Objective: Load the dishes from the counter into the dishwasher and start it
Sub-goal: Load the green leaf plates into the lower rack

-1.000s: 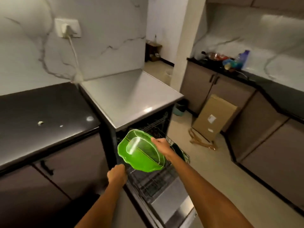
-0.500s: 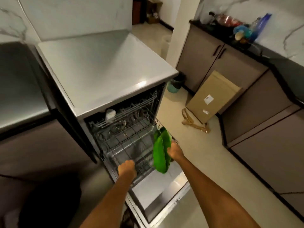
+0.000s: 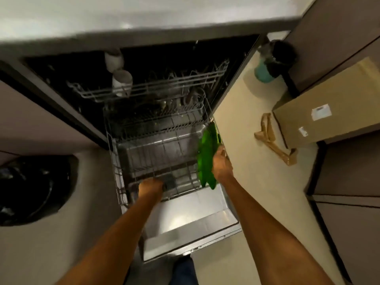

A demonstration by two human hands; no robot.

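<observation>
1. Moved: green bowl, now edge-on at lower rack right side.
2. Right hand clamped on bowl; left hand closed on rack's near rim.
3. Advice: seat bowl between tines, tilted.

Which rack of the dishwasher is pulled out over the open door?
The lower rack: it sits out over the door, left hand on its front edge. The upper rack is further inside the machine.
</observation>
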